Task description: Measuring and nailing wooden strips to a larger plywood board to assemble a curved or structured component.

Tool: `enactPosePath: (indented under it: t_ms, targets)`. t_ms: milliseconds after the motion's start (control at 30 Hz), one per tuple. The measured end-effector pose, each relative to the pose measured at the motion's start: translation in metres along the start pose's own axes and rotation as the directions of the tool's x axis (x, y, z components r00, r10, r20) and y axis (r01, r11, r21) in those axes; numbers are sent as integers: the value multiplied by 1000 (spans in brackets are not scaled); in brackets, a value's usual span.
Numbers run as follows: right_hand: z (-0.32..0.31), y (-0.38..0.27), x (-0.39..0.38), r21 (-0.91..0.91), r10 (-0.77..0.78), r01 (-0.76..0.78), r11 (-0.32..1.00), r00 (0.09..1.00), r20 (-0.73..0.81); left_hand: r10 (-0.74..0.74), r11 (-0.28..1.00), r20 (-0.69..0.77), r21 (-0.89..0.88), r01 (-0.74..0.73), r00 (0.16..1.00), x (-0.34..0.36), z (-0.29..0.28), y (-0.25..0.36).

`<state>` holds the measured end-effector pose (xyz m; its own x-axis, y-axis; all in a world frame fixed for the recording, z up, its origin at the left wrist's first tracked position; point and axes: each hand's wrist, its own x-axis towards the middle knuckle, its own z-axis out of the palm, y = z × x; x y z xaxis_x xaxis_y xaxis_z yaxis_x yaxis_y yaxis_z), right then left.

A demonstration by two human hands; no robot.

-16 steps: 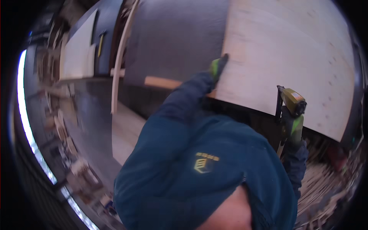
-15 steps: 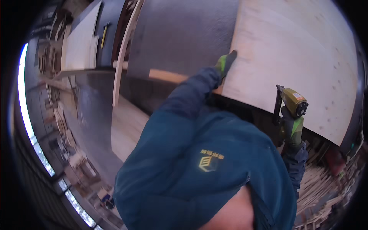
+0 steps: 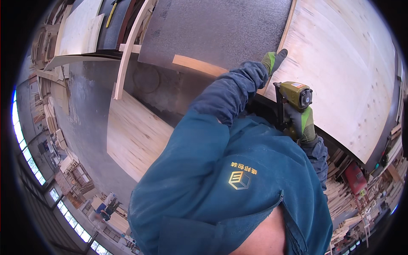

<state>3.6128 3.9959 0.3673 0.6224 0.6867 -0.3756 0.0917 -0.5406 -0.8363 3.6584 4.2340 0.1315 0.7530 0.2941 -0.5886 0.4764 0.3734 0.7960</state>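
My left hand [image 3: 274, 61], in a green and dark grey glove, rests at the long edge of a pale plywood sheet [image 3: 331, 72], gripping it along a thin wooden strip [image 3: 287, 21], fingers together and partly hidden. Beside this strip lies a dark grey coated board [image 3: 212, 29] with an orange-tinted batten [image 3: 199, 63] near its lower edge. My right hand [image 3: 301, 121], in a similar glove, is closed round an olive-coloured nail gun [image 3: 297, 95], which is at the plywood's near left corner, just below my left hand.
A pale curved batten [image 3: 127, 59] crosses at left, near a yellow-handled hammer [image 3: 111, 12] on another board. A lower plywood sheet [image 3: 131, 136] lies over grey floor [image 3: 85, 127]. Timber piles [image 3: 340, 191] and a red object [image 3: 355, 176] are at right. A person [image 3: 102, 212] is far off at lower left.
The nail gun and my right hand have moved left and up, closer to my left hand and the plywood's edge. The view has shifted, so my left hand appears higher and further right.
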Motion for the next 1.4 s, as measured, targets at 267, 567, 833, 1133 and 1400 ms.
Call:
enactPosePath:
  t_ms: [267,567,833,1133,1400]
  targets:
    - [-18,-38,-4,199,353,-361,911,933,74,4,1000,-24,5,-4,1000,-15,29,21]
    - [-21,-48,-4,182,421,-430,884,903,86,13,999,-12,-38,-14,1000,-28,29,41]
    - [-26,-8,-6,13,198,-200,980,977,84,22,1000,-44,17,-21,999,-20,33,32]
    - [-44,-26,-12,-86,89,-85,993,995,39,46,998,-36,52,-44,998,-17,30,37]
    - [-32,-63,-16,136,459,-439,888,859,-227,127,984,36,118,-130,991,4,-41,29]
